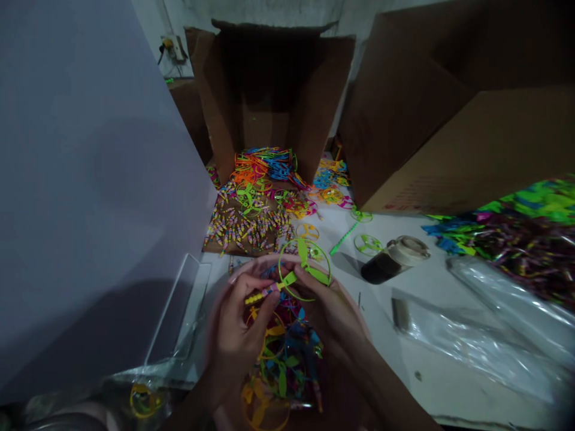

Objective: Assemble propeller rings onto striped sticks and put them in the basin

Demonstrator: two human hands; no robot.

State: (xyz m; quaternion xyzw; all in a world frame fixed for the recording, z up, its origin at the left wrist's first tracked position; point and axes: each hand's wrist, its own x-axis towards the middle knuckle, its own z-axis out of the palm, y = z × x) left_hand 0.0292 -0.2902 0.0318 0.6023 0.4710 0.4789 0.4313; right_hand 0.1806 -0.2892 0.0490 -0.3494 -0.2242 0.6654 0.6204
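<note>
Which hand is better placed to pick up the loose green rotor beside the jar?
Right, probably. The right hand is nearer the loose green rotor beside the jar. The left hand is farther away, wrapped around the beaded stick of the green-ringed rotor that both hands hold.

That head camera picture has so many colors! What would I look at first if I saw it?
Your eye would probably jump first to the lime-green propeller toy, held up in the middle of the view between the left hand and the right hand. Farther back, a heap of rainbow plastic rings sits at the foot of an open cardboard box. Just in front of that heap lies a pile of small striped sticks.
</note>
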